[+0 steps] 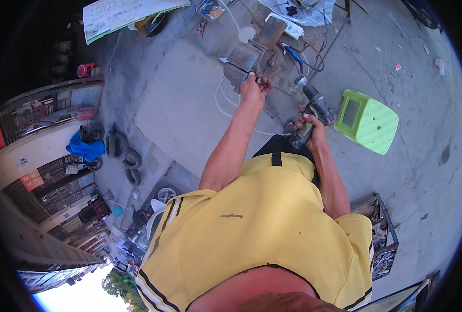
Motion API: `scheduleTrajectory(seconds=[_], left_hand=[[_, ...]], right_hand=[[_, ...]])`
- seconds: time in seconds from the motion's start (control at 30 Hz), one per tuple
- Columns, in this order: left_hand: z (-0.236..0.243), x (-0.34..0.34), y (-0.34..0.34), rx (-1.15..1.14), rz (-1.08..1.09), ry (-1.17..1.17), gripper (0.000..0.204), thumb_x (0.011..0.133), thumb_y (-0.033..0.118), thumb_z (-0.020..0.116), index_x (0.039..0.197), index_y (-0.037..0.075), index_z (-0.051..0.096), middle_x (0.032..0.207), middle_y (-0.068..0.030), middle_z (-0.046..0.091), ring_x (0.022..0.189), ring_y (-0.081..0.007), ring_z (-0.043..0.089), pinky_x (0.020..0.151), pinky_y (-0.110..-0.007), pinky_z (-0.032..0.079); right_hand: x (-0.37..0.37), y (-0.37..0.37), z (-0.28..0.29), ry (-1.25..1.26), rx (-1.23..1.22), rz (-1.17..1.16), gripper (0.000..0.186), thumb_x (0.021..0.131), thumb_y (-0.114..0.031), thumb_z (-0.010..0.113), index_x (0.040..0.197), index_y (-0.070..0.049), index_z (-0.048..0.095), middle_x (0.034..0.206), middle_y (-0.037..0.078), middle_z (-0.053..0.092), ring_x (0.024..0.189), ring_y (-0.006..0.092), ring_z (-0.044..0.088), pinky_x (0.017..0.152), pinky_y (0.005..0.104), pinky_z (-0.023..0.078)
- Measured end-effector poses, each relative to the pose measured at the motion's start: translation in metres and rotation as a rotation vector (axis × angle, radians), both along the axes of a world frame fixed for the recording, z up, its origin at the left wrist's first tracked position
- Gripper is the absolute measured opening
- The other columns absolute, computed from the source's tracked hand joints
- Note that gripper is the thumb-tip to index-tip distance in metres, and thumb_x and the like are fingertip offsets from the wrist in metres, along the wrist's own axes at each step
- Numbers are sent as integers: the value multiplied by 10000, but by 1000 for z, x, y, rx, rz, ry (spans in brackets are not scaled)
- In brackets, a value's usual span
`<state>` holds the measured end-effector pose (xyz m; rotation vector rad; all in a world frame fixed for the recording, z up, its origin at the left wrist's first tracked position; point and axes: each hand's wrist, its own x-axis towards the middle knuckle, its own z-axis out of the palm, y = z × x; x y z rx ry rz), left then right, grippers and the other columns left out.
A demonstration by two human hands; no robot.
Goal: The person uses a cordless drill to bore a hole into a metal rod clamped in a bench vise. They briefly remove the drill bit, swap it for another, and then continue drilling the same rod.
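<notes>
One stool (381,124) flanks the drill (320,103) right fingers (300,121) grip; left fingers (251,78) curled, hold unclear

A grey concrete floor (423,171) is dotted with small scraps, and a light-green plastic stool (377,127) is placed on it at right. At left, a pale wall (48,143) is hung with orange-red paper (31,180) — tyres (120,145) are clustered nearby — and bright sky (77,294) is bordered by a tree (117,283).
</notes>
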<state>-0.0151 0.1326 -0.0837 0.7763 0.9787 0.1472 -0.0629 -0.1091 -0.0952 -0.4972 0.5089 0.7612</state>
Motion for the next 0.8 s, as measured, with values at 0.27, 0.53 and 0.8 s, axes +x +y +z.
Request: scheduleTrajectory(seconds=[0.27, 0.53, 0.8], left_hand=[[3, -16, 8, -3, -84, -44, 289, 1094, 283, 469, 1075, 14, 574, 954, -162, 649, 931, -323, 680, 844, -479, 598], [-53, -107, -38, 519, -170, 459, 340, 962, 399, 666, 1009, 73, 582, 908, -37, 570, 883, -187, 575, 710, -359, 507], [-126, -64, -61, -121, 175, 308, 382, 948, 371, 692, 760, 98, 502, 659, -28, 513, 543, -200, 512, 489, -390, 431]], right_hand=[[7, 5, -2, 12, -8, 37, 309, 895, -102, 636, 1176, -5, 552, 770, 57, 531, 696, 209, 569, 689, 379, 503], [7, 1, -2, 33, -5, 84, 327, 891, -93, 637, 1193, 1, 553, 772, 60, 539, 698, 211, 583, 683, 375, 508], [19, -20, 20, -192, -263, 232, 341, 849, -62, 696, 1167, 14, 599, 829, 83, 620, 670, 205, 617, 681, 358, 537]])
